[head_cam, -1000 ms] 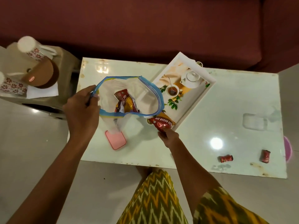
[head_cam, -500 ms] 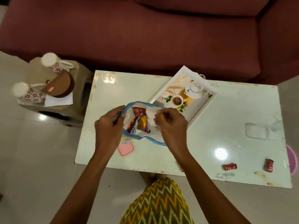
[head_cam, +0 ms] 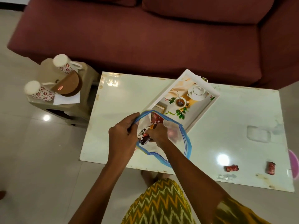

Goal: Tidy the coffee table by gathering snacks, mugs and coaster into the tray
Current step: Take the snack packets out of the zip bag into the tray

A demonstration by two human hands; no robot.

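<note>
A clear zip bag (head_cam: 175, 135) with a blue rim hangs open over the white coffee table (head_cam: 123, 101). My left hand (head_cam: 123, 136) pinches the bag's left rim. My right hand (head_cam: 159, 133) reaches inside the bag and is closed on the snack packets (head_cam: 154, 121), red and brown ones. The white tray (head_cam: 215, 94), printed with a teapot picture, lies at an angle just behind the bag. Two small red snack wrappers (head_cam: 231, 168) (head_cam: 270, 168) lie near the table's front right edge. Two patterned mugs (head_cam: 63, 64) (head_cam: 38, 91) lie on a side stool at the left.
A beige stool (head_cam: 84, 109) left of the table also carries a brown round coaster holder (head_cam: 69, 84) and a white paper. A maroon sofa (head_cam: 161, 38) runs behind the table. A pink round object (head_cam: 293, 165) shows at the right edge. My feet are under the front edge.
My right hand put a red packet into the bag, then went down inside the opening. The bag sank lower and now hides the pink coaster. The camera pulled back.
</note>
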